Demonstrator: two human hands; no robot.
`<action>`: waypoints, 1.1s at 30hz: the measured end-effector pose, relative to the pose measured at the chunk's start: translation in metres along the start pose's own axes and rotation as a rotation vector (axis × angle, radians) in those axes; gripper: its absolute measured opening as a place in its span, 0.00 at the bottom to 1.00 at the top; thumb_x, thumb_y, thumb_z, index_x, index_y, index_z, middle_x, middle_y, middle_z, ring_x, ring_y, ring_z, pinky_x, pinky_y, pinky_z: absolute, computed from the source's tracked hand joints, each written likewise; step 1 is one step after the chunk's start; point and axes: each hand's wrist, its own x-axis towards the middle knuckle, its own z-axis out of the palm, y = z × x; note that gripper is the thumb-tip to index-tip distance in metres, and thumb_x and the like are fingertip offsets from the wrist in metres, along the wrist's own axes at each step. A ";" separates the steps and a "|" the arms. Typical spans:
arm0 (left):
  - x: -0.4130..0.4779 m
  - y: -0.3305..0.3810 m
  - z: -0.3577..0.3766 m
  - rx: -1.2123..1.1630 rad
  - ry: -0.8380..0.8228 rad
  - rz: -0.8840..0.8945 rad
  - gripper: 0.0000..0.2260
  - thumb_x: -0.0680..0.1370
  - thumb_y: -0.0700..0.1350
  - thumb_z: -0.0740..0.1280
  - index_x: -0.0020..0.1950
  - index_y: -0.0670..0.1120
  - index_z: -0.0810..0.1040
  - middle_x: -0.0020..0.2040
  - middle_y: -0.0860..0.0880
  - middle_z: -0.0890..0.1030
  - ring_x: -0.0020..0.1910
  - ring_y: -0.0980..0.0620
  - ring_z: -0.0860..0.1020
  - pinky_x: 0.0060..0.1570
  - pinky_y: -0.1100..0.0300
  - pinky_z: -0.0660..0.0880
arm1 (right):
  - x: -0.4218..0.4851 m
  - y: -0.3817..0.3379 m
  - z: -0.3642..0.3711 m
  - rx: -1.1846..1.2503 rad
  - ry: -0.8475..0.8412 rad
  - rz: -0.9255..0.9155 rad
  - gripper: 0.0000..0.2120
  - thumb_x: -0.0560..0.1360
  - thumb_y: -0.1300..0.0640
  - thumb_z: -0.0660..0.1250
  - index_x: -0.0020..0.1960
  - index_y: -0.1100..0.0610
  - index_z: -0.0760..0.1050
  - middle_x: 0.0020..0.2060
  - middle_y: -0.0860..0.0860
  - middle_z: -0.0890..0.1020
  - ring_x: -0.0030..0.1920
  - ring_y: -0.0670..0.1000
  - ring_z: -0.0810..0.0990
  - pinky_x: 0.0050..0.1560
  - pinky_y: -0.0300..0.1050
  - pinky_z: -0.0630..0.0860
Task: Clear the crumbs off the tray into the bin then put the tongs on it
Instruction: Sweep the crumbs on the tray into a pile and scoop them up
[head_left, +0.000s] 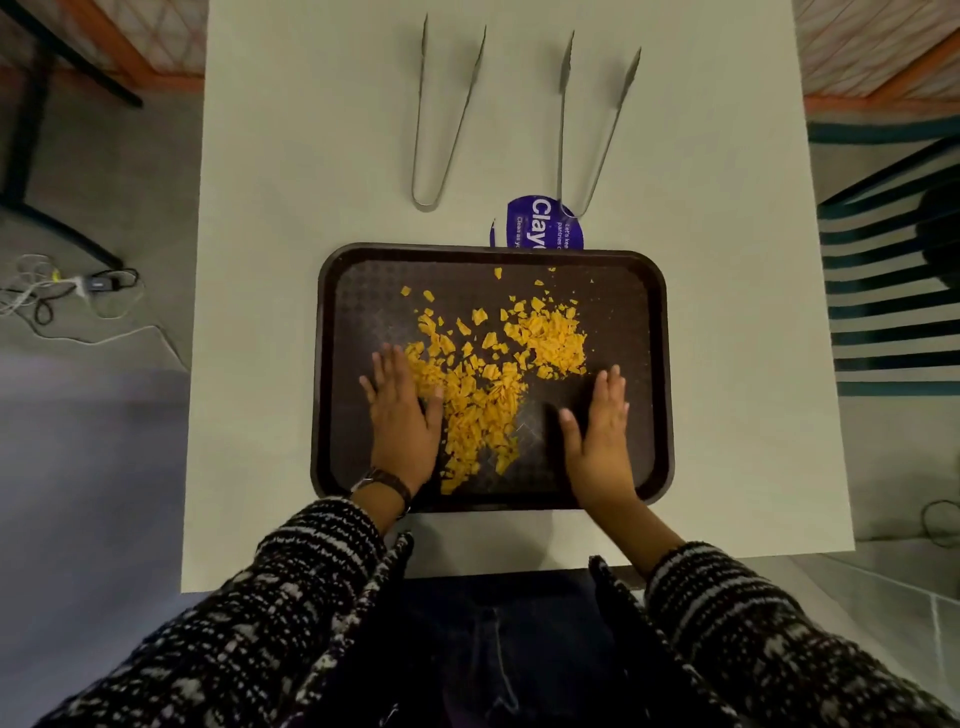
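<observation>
A dark brown tray (644, 374) lies on the white table in front of me, covered in the middle with several orange-yellow crumbs (488, 374). My left hand (402, 415) rests flat on the tray at the left edge of the crumb pile, fingers apart, touching the crumbs. My right hand (597, 431) lies flat on the tray to the right of the pile, holding nothing. Two metal tongs lie beyond the tray: the left tongs (441, 119) and the right tongs (592, 124), both open with tips pointing away. No bin is in view.
A round blue sticker (535, 223) sits on the table (270, 312) just past the tray's far edge, under the right tongs' hinge. A striped chair (893, 291) stands at the right. Cables and a charger (78, 291) lie on the floor at the left.
</observation>
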 end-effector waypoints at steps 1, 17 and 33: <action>-0.004 0.006 0.004 -0.015 -0.044 0.046 0.31 0.80 0.52 0.53 0.76 0.44 0.40 0.77 0.46 0.42 0.74 0.51 0.38 0.71 0.56 0.33 | 0.006 0.007 -0.006 -0.015 0.017 0.015 0.32 0.80 0.49 0.55 0.76 0.59 0.43 0.77 0.52 0.43 0.74 0.46 0.37 0.75 0.46 0.39; -0.036 -0.048 -0.023 -0.023 -0.024 0.013 0.34 0.77 0.57 0.51 0.75 0.40 0.43 0.77 0.45 0.44 0.75 0.53 0.41 0.73 0.57 0.38 | 0.013 -0.039 0.038 0.032 -0.153 -0.170 0.34 0.79 0.44 0.49 0.76 0.59 0.39 0.76 0.53 0.42 0.74 0.48 0.36 0.74 0.44 0.35; 0.021 0.021 0.002 -0.051 -0.138 0.159 0.30 0.80 0.54 0.52 0.76 0.44 0.41 0.77 0.46 0.43 0.75 0.50 0.39 0.72 0.54 0.33 | 0.072 0.004 -0.033 0.076 0.041 -0.008 0.29 0.81 0.51 0.52 0.76 0.60 0.46 0.77 0.55 0.49 0.77 0.52 0.44 0.75 0.45 0.39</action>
